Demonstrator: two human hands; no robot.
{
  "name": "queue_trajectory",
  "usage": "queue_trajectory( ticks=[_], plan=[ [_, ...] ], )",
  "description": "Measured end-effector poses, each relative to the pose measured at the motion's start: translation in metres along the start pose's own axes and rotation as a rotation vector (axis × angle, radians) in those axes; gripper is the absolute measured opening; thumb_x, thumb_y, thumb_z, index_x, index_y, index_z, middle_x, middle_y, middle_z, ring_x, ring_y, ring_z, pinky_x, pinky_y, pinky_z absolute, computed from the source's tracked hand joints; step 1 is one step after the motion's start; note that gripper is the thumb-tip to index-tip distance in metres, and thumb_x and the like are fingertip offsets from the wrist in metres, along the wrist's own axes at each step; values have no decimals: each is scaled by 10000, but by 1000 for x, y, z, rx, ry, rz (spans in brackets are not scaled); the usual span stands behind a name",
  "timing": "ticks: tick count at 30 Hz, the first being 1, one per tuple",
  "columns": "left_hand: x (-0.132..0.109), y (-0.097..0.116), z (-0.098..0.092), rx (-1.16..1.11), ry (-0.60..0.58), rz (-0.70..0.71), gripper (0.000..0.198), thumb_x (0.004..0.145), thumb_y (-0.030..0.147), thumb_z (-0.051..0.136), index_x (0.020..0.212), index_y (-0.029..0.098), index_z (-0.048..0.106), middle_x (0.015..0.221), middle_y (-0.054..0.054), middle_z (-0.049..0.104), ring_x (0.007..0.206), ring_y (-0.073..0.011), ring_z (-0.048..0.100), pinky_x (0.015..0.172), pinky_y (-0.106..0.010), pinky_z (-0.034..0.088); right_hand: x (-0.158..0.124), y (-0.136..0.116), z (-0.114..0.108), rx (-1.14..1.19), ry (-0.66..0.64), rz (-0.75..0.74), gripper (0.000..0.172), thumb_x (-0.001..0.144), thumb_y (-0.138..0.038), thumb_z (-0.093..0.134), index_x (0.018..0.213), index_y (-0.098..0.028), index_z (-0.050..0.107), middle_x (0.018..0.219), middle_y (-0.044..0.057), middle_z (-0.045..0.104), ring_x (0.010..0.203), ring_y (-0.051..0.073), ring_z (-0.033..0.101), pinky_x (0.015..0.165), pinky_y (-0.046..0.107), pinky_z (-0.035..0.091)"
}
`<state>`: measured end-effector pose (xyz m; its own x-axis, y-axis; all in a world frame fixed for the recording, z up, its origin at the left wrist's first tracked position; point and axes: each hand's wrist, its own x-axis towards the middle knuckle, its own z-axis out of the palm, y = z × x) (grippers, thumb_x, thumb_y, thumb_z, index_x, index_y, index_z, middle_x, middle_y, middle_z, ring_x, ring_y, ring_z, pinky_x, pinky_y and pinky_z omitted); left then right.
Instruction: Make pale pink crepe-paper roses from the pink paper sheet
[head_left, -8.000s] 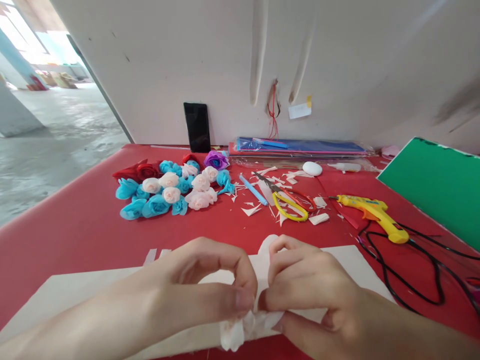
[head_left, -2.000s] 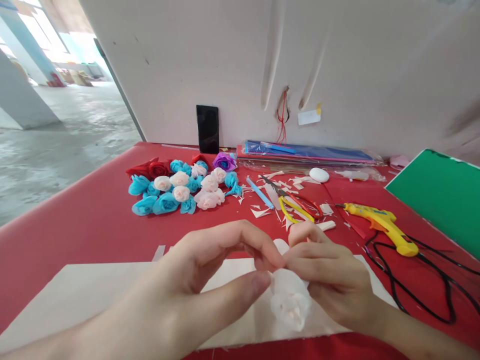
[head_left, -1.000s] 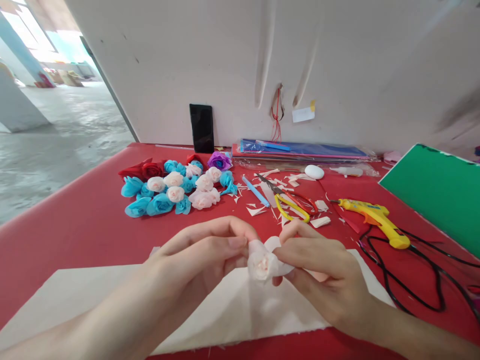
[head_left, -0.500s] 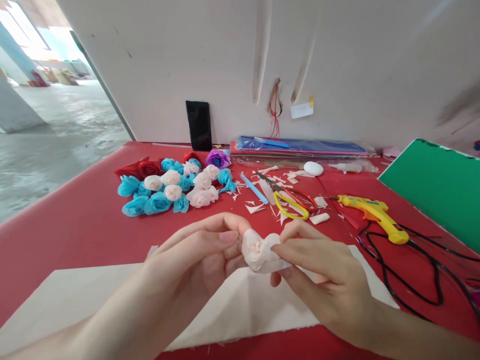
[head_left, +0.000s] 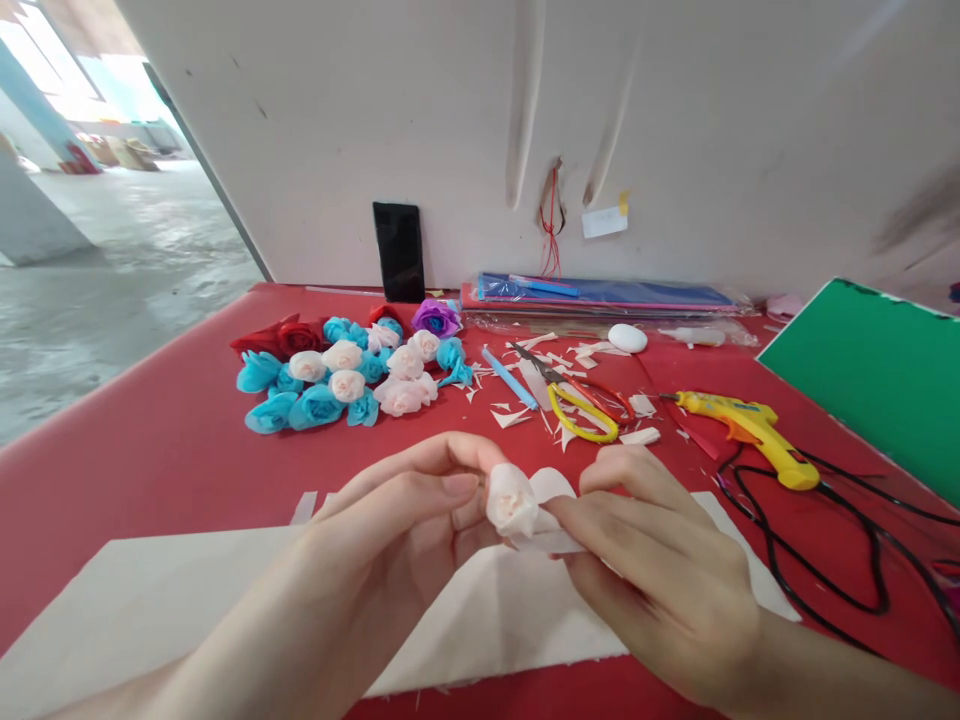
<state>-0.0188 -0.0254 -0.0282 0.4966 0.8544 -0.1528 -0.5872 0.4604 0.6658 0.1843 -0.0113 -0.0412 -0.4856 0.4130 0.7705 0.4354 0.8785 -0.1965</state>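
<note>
Between my hands is a small pale pink crepe-paper rose point(head_left: 513, 500), its curled centre facing me. My left hand point(head_left: 409, 530) pinches the rose from its left side with fingers and thumb. On the right, my right hand point(head_left: 660, 560) grips a loose paper petal strip point(head_left: 553, 538) that runs out from the rose's base. Beneath both hands lies a wide sheet of cream crepe paper point(head_left: 187, 580) on the red table point(head_left: 172, 440).
Several finished paper roses point(head_left: 315, 404) cluster at the back left, near a black phone point(head_left: 399, 252) leaning on the wall. Yellow-handled scissors point(head_left: 581, 415) lie among paper scraps. A yellow glue gun point(head_left: 750, 428) with a black cord point(head_left: 874, 560) sits right, beside a green board point(head_left: 877, 380).
My right hand has shifted slightly right and down, drawing the petal strip outward from the rose. My left hand has moved a little to the right, still holding the rose.
</note>
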Motion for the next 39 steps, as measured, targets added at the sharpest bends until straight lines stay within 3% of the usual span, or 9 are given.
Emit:
queue_trajectory(
  ticks=[3, 10, 15, 22, 29, 39],
  plan=[
    [1, -3, -6, 6, 25, 31, 117, 935, 208, 670, 901, 217, 782, 861, 35, 764, 851, -119, 665, 825, -151, 597, 1, -1, -1, -84, -3, -19, 198, 937, -14, 519, 907, -107, 692, 614, 18, 689, 642, 155, 567, 603, 299, 516],
    [-1, -7, -4, 16, 26, 51, 80, 921, 221, 707, 906, 212, 785, 857, 30, 772, 858, -129, 660, 826, -176, 618, 0, -3, -1, -150, 26, -53, 188, 929, -16, 535, 910, -108, 698, 610, 18, 699, 626, 162, 581, 595, 307, 509],
    [0, -11, -5, -26, 50, 53, 209, 976, 149, 577, 907, 199, 768, 834, 26, 738, 825, -105, 661, 801, -159, 578, 1, -4, 0, -97, 23, -14, 193, 906, 3, 548, 895, -101, 710, 594, 15, 680, 621, 158, 574, 585, 297, 507],
    [1, -6, -2, -44, -16, 40, 319, 1037, 144, 458, 951, 207, 759, 880, 28, 747, 857, -103, 676, 833, -184, 560, 0, -5, 0, -107, 23, -29, 179, 928, -16, 547, 910, -76, 715, 596, 18, 683, 626, 154, 575, 595, 300, 495],
    [-1, -5, 4, -16, 63, 3, 36, 865, 222, 762, 869, 212, 796, 851, 7, 758, 797, -126, 658, 774, -213, 585, -1, -3, -5, -239, 1, -162, 218, 987, -62, 523, 953, -56, 738, 687, 47, 771, 658, 170, 622, 647, 341, 503],
    [-1, -8, 0, -37, 77, -49, 222, 856, 96, 616, 934, 213, 788, 783, -1, 770, 773, -128, 670, 779, -199, 565, -3, 0, -6, -270, -5, -191, 213, 983, -66, 545, 977, -34, 756, 718, 58, 789, 670, 180, 663, 632, 343, 533]
  ],
)
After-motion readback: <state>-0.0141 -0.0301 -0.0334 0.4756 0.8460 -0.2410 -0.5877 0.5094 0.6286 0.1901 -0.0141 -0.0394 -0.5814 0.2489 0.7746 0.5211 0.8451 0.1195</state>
